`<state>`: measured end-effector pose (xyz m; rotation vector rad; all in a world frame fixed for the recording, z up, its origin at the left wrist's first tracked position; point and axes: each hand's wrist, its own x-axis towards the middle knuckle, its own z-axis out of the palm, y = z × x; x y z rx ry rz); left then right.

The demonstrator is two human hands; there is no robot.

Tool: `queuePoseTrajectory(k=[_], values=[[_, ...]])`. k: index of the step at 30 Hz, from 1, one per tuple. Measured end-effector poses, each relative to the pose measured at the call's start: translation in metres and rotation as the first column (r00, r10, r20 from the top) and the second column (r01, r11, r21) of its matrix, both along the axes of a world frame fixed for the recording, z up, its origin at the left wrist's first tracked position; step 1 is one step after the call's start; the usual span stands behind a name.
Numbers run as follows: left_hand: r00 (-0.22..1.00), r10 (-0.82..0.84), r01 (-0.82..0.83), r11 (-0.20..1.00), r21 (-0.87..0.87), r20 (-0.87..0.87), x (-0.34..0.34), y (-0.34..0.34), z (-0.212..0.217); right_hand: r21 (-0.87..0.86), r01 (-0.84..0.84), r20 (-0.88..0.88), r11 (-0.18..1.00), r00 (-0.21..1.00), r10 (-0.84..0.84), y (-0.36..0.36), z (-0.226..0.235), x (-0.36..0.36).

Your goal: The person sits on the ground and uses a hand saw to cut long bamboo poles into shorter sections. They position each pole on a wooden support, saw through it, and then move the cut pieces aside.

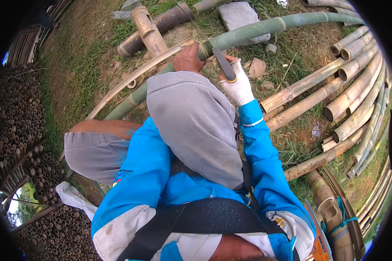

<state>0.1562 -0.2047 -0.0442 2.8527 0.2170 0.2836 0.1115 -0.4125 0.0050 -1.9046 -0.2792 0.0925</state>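
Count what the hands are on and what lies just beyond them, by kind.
Green bamboo pole, gripped by bare left hand: 1
Knife, in gloved right hand: 1
Flat grey stone: 1
Pale split bamboo strip: 1
Total: 4

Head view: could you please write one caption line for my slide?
Bare left hand steadies a green bamboo pole while the white-gloved right hand sets a knife against it, beside stacked dry bamboo poles.
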Motion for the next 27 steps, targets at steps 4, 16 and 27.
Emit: queuePoseTrajectory(k=[4, 16, 27], values=[[1.0, 0.024, -0.024, 0.999, 0.023, 0.018, 0.0, 0.006, 0.003, -0.048, -0.072, -0.112, 0.996, 0.992, 0.066, -0.071, 0.02, -0.077], [0.993, 0.041, -0.049, 0.996, 0.072, 0.107, -0.01, 0.002, -0.009, 0.057, -0.06, -0.152, 0.997, 0.986, 0.068, -0.014, 0.008, -0.012], [0.999, 0.051, -0.052, 0.999, -0.011, -0.018, -0.006, 0.01, -0.005, -0.106, -0.1, -0.276, 0.989, 0.959, 0.068, -0.154, 0.056, -0.194]])
